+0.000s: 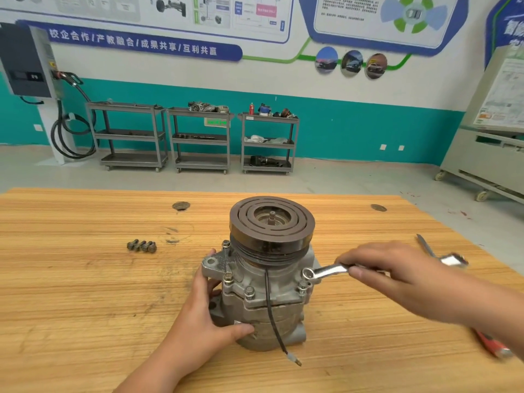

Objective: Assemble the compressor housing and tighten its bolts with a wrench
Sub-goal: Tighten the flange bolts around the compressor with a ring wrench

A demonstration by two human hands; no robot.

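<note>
1. The compressor [283, 282] stands upright near the middle of the workbench [85, 307] with its clutch pulley [243, 219] uppermost. This leaves the flange bolts [249, 291] around the housing joint pointing up, where a tool can reach them.
2. Your left hand [204, 316] wraps the lower left of the housing, thumb across the front and fingers round the far side. The likely purpose is to brace the body so it neither spins nor tips under the turning force.
3. Your right hand [397, 276] is closed on the shank of the wrench [326, 271], thumb and fingers pinching it. The ring end meets a bolt on the right side of the housing; whether it is fully seated cannot be told.
4. A short row of loose bolts [141, 246] lies toward the left of the workbench, well apart from the compressor. They probably await fitting, so the task appears partway through.
5. A black lead [269, 307] hangs down the front of the housing, its connector on the wood. Keep it out of the wrench's swing.
6. A second wrench [452, 260] and a red-handled tool [494, 348] lie near the right edge, within reach, both blurred.
</note>
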